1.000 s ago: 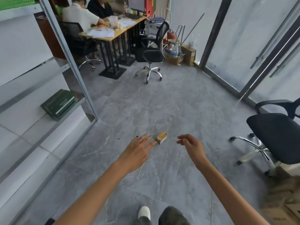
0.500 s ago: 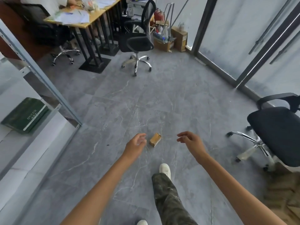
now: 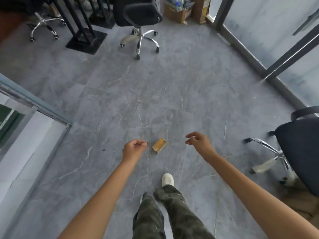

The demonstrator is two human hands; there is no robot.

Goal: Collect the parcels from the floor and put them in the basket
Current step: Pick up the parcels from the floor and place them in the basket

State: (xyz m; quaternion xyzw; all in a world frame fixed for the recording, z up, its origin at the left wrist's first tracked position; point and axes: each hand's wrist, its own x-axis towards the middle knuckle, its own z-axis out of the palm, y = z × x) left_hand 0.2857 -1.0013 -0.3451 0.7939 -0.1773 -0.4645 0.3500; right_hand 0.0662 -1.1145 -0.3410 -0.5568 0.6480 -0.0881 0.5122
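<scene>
A small tan parcel (image 3: pixel 159 145) wrapped in brown tape lies on the grey tiled floor, just ahead of my feet. My left hand (image 3: pixel 134 149) hovers to its left with the fingers curled in and nothing in them. My right hand (image 3: pixel 198 142) hangs to the parcel's right, fingers loosely bent and empty. Neither hand touches the parcel. No basket is in view.
A black office chair (image 3: pixel 300 149) stands close on the right and another (image 3: pixel 138 16) at the back. Black desk legs (image 3: pixel 82 31) and cardboard boxes (image 3: pixel 179 11) line the far side. A metal shelf frame (image 3: pixel 34 104) runs along the left, glass doors (image 3: pixel 269 54) along the right.
I have stepped forward and the view has tilted down, so the parcel lies nearer my feet. My left hand's fingers went from spread to curled. The right hand has stayed loosely bent.
</scene>
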